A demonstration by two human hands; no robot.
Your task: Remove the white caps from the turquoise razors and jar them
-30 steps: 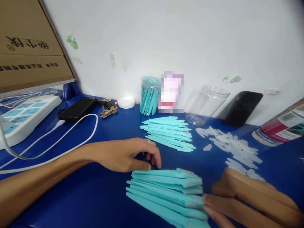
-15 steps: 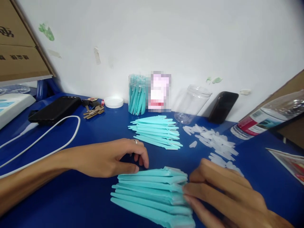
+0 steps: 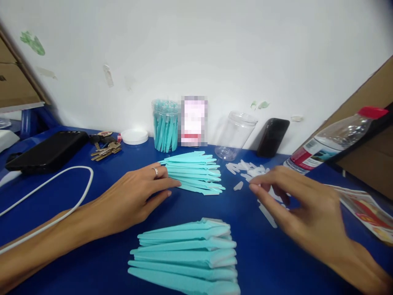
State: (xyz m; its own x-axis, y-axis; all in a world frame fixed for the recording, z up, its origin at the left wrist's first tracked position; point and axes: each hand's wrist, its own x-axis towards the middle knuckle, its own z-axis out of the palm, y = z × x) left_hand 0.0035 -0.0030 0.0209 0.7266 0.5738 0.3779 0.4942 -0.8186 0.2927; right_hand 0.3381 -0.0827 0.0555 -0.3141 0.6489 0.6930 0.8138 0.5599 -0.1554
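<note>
My left hand [image 3: 147, 192], a ring on one finger, has its fingers apart and touches the left ends of the farther row of turquoise sticks [image 3: 196, 172]. My right hand [image 3: 294, 200] hovers over the pile of small translucent white pieces [image 3: 245, 168], thumb and index finger close together at its left side. Whether anything is between those fingertips cannot be made out. A nearer row of turquoise sticks [image 3: 184, 256] lies at the bottom centre, touched by neither hand. One white piece [image 3: 238, 186] lies apart from the pile.
Along the wall stand a clear jar [image 3: 166, 127] full of turquoise sticks, an open, tilted-looking clear jar [image 3: 235, 135] and a black phone [image 3: 273, 137]. Further out are a white lid [image 3: 134, 136], keys [image 3: 106, 149], a black power bank [image 3: 49, 151], a white cable [image 3: 89, 184] and a bottle [image 3: 331, 143].
My right hand has left the nearer row and moved up over the white pieces. My left hand has shifted up and left to the farther row. The view has turned slightly right.
</note>
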